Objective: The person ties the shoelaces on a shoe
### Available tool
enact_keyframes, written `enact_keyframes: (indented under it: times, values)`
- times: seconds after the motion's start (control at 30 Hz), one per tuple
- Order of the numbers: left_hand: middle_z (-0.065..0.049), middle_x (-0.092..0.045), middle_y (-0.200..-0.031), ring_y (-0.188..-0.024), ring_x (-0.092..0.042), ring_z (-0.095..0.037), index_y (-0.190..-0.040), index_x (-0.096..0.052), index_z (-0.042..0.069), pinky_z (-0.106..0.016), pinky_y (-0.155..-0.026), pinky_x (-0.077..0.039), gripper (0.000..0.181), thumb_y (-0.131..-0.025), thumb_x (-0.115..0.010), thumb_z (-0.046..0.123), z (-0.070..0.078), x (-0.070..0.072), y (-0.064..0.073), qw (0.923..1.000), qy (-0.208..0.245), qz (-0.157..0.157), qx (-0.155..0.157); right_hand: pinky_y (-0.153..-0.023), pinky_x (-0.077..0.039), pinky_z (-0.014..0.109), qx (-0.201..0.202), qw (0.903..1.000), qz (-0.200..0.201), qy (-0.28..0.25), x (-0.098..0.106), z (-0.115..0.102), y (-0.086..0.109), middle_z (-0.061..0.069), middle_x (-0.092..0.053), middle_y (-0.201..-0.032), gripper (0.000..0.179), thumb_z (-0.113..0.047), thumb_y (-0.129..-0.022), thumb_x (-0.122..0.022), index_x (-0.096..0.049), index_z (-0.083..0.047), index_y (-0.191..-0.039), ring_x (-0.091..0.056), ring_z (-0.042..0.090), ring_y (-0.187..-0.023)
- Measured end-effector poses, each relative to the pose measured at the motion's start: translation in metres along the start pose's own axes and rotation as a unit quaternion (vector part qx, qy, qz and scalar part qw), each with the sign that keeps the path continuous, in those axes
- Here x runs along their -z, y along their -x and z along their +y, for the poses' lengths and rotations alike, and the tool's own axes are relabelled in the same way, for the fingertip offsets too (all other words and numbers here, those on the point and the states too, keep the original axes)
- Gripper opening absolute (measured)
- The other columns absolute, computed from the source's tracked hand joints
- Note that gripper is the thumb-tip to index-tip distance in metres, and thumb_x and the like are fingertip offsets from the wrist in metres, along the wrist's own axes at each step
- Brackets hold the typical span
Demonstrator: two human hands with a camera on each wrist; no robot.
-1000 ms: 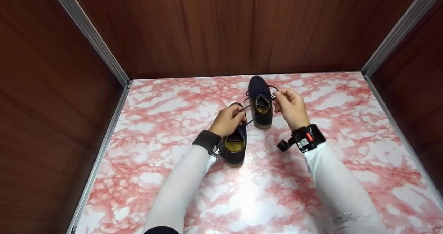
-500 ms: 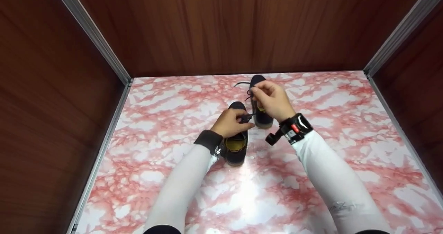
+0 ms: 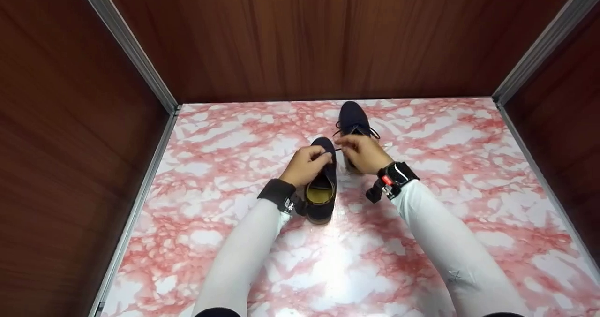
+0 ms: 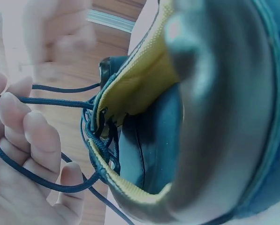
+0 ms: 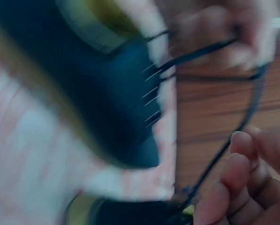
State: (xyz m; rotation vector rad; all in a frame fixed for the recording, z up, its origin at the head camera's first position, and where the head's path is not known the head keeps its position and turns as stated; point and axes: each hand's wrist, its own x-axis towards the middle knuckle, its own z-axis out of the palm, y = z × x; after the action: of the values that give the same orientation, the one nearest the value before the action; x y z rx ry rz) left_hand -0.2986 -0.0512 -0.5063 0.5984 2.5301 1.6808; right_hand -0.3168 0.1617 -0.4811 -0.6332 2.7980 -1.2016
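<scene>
Two dark navy lace-up shoes with yellow lining stand on the floor: a near shoe and a far shoe a little to its right. My left hand is above the near shoe's front and pinches a loop of its shoelace. My right hand is just right of it, partly covering the far shoe. In the right wrist view its fingers are bent, with the lace running at the index fingertip; it appears pinched there. In the left wrist view the right hand is blurred.
The floor panel has a red and white marbled pattern. Dark wood-look walls stand at the back and both sides, with grey metal trim along the corners. The far shoe's toe lies close to the back wall.
My right hand has moved left from the far shoe's right side, then down toward my left hand, bringing the lace across. My left hand and both shoes have stayed nearly in place.
</scene>
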Motion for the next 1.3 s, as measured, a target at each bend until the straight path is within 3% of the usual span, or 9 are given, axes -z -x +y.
enact_keyframes:
  times: [0.1, 0.2, 0.4, 0.6, 0.7, 0.83, 1.03, 1.2, 1.3]
  values:
    - [0.009, -0.055, -0.065, -0.062, -0.049, -0.005, -0.085, -0.074, 0.005, -0.021, -0.063, -0.041, 0.025, -0.104, -0.063, 0.018, -0.002, 0.001, 0.001, 0.9996, 0.027, 0.009, 0.007, -0.087, -0.055, 0.044, 0.009, 0.9981, -0.013, 0.06, -0.007, 0.009, 0.002, 0.017, -0.076, -0.107, 0.02, -0.006, -0.098, -0.067, -0.075, -0.003, -0.115, -0.068, 0.028, -0.094]
    - [0.006, -0.057, -0.064, -0.061, -0.052, -0.005, -0.084, -0.075, 0.004, -0.02, -0.062, -0.042, 0.026, -0.103, -0.064, 0.018, -0.003, 0.001, 0.001, 0.9992, 0.038, 0.014, 0.006, -0.085, -0.057, 0.045, 0.012, 0.9967, 0.004, 0.081, -0.009, 0.009, 0.004, 0.015, -0.075, -0.099, 0.01, -0.009, -0.097, -0.071, -0.076, -0.004, -0.104, -0.07, 0.028, -0.09]
    - [0.0, -0.067, -0.074, -0.067, -0.056, -0.005, -0.083, -0.073, -0.001, -0.019, -0.066, -0.045, 0.026, -0.102, -0.065, 0.015, -0.003, 0.004, -0.002, 0.9988, 0.032, 0.037, 0.007, -0.086, -0.058, 0.045, 0.037, 0.9941, 0.056, 0.086, -0.001, -0.001, 0.008, 0.014, -0.077, -0.102, 0.012, -0.016, -0.098, -0.072, -0.077, -0.006, -0.105, -0.071, 0.029, -0.092]
    - [0.004, -0.065, -0.072, -0.068, -0.061, -0.007, -0.082, -0.07, 0.003, -0.021, -0.067, -0.049, 0.022, -0.1, -0.068, 0.016, -0.001, 0.006, -0.004, 0.9971, 0.04, 0.057, 0.03, -0.078, -0.053, 0.039, 0.044, 0.9934, 0.076, 0.074, 0.011, -0.012, 0.017, 0.012, -0.077, -0.101, 0.011, -0.016, -0.097, -0.074, -0.079, -0.008, -0.103, -0.068, 0.025, -0.085]
    - [0.004, -0.067, -0.074, -0.07, -0.064, -0.007, -0.086, -0.071, 0.003, -0.022, -0.07, -0.054, 0.02, -0.1, -0.068, 0.017, -0.001, 0.005, -0.005, 0.9959, 0.054, 0.06, 0.041, -0.073, -0.051, 0.036, 0.047, 0.9937, 0.079, 0.063, 0.014, -0.017, 0.021, 0.01, -0.076, -0.092, 0.009, -0.016, -0.096, -0.075, -0.079, -0.009, -0.101, -0.066, 0.021, -0.078]
    - [0.001, -0.069, -0.075, -0.069, -0.064, -0.008, -0.089, -0.073, 0.002, -0.022, -0.07, -0.055, 0.02, -0.101, -0.068, 0.017, -0.001, 0.004, -0.007, 0.9951, 0.061, 0.066, 0.041, -0.065, -0.047, 0.027, 0.04, 0.9958, 0.074, 0.037, 0.017, -0.019, 0.025, 0.005, -0.073, -0.078, 0.008, -0.017, -0.096, -0.077, -0.079, -0.01, -0.095, -0.061, 0.013, -0.069]
    - [-0.011, -0.075, -0.084, -0.071, -0.067, -0.008, -0.093, -0.074, -0.002, -0.024, -0.073, -0.059, 0.019, -0.1, -0.069, 0.015, -0.003, 0.004, -0.007, 0.9931, 0.081, 0.074, 0.041, -0.059, -0.048, 0.019, 0.017, 0.9986, 0.051, -0.002, 0.018, -0.019, 0.028, 0.005, -0.073, -0.074, 0.013, -0.018, -0.096, -0.076, -0.078, -0.008, -0.088, -0.06, 0.007, -0.063]
    - [-0.019, -0.078, -0.094, -0.076, -0.071, -0.011, -0.095, -0.074, -0.003, -0.026, -0.076, -0.062, 0.017, -0.101, -0.068, 0.012, -0.007, 0.004, -0.006, 0.9905, 0.098, 0.082, 0.052, -0.055, -0.053, 0.02, -0.011, 0.9996, 0.013, -0.024, 0.021, -0.016, 0.029, 0.015, -0.075, -0.074, 0.02, -0.019, -0.097, -0.075, -0.077, -0.003, -0.086, -0.065, 0.007, -0.06]
    - [-0.019, -0.077, -0.094, -0.078, -0.071, -0.013, -0.096, -0.074, -0.004, -0.028, -0.078, -0.063, 0.017, -0.101, -0.068, 0.011, -0.008, 0.005, -0.006, 0.9888, 0.108, 0.086, 0.057, -0.053, -0.053, 0.021, -0.024, 0.9995, -0.006, -0.021, 0.022, -0.014, 0.029, 0.015, -0.075, -0.073, 0.02, -0.019, -0.096, -0.075, -0.076, -0.001, -0.086, -0.067, 0.013, -0.059]
